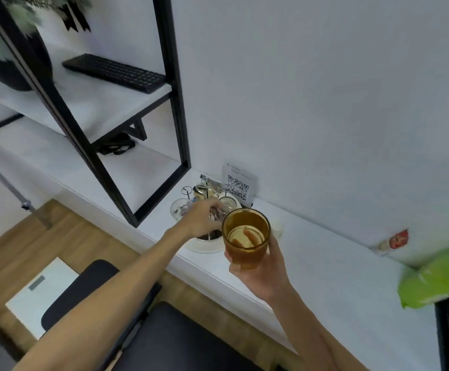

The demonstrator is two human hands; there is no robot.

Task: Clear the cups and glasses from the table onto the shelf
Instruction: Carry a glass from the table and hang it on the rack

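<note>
The right hand [258, 266] is curled around the base of an amber ribbed glass tumbler [246, 238] and holds it upright in the air above the near edge of the white tabletop [325, 263], its fingers showing through the glass bottom. Just beyond and left of it, the left hand [204, 218] reaches over a round white tray [204, 246] and seems to pinch a clear drinking glass [227, 207], though blur hides the fingers. Left of that hand stands another clear glass [179, 208]; behind it are shiny metal pieces [203, 190] and a white QR-code card [238, 186] leaning on the wall. Further left and above rises a black-framed white shelf [105, 103] bearing a black keyboard [115, 72].
</note>
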